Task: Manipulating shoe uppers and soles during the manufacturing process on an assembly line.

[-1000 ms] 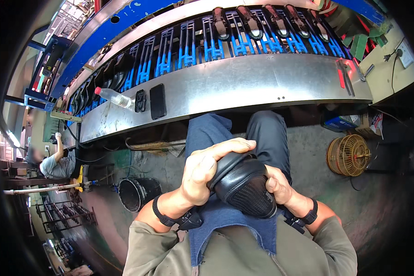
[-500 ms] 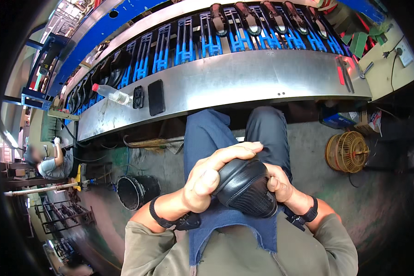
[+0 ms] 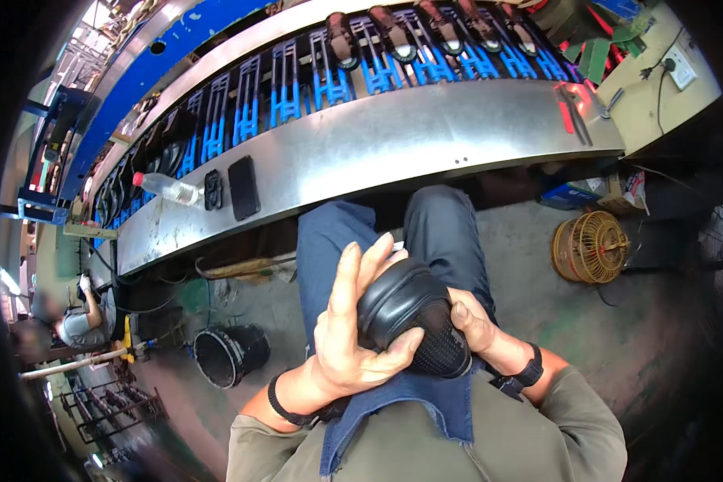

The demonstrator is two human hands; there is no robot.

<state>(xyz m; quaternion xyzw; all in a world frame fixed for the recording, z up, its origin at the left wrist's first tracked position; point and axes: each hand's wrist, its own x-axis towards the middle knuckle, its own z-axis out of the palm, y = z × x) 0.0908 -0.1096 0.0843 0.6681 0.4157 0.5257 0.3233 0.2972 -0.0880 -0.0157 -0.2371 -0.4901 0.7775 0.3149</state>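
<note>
A black leather shoe with a perforated patch is held over my lap between both hands. My left hand is on its left side, thumb pressed on the perforated part and fingers stretched up along the far side. On the other side, my right hand grips the shoe, its thumb bent against the edge and its other fingers mostly hidden beneath. Beyond my knees runs a metal bench, bearing a phone, a small black object and a clear bottle with a red cap.
Behind the bench ledge stands a row of blue racks, several carrying dark shoes. Tools lie at its right end. A black bucket and a round fan stand on the floor. Another person works at far left.
My left hand has shifted from wrapping the shoe's top to spread fingers with its thumb on the perforated part. The shoe has turned slightly. The whole view has shifted a little.
</note>
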